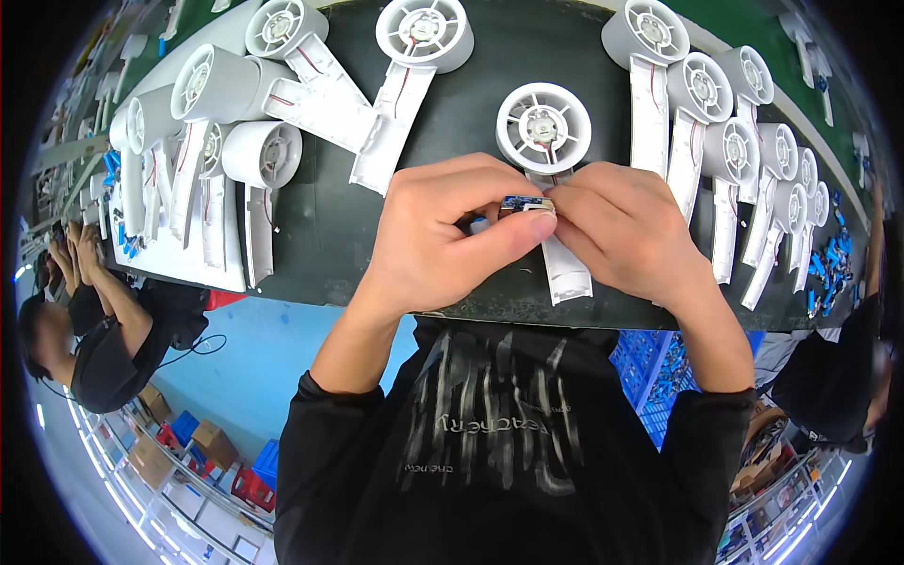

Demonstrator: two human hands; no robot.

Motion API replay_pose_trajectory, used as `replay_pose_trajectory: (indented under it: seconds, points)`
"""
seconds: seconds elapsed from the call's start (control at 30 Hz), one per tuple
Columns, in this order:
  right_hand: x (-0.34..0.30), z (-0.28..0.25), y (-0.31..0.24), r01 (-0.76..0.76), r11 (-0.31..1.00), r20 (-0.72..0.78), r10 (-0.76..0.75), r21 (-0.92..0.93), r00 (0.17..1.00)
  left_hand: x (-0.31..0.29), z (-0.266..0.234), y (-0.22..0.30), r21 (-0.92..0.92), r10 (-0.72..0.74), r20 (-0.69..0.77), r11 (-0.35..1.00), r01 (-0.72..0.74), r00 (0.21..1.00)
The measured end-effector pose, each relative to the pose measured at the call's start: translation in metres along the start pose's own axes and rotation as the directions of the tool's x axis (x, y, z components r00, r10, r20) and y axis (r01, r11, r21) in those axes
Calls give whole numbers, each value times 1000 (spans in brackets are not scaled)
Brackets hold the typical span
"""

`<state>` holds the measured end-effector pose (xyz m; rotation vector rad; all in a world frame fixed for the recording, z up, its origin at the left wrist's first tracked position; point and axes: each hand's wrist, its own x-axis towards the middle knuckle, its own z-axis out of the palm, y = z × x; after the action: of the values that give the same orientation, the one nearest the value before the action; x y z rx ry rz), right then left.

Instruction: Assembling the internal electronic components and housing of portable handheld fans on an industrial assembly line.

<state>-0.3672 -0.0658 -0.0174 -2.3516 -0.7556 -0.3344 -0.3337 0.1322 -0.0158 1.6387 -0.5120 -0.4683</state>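
Fingers of the left hand (438,231) pinch a small blue board (525,203) against the thumb; fingers of the right hand (621,226) bunch narrow at its right end, their grip hidden. Just beyond the fingertips, a white fan housing (543,128) lies on the dark table (330,217), its handle (567,270) running beneath them toward the person. More white housings (702,88) flank the hands.

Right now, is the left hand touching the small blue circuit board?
Touching: the head view shows the left hand pinching the small blue circuit board, thumb against its near edge.
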Motion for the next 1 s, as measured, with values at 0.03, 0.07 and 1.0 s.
replay_pose_trajectory:
  seconds: [0.03,0.07,1.0]
  points:
    - [0,0,1,29,1000,-14,-29,3,999,0,1,-2,-46,36,-45,998,-38,998]
    - [1,0,2,27,1000,-15,-26,2,1000,0,3,-4,-89,71,-92,993,-79,993]
    - [-3,5,5,37,997,-76,-32,66,997,-15,39,-21,384,269,-340,914,-128,901]
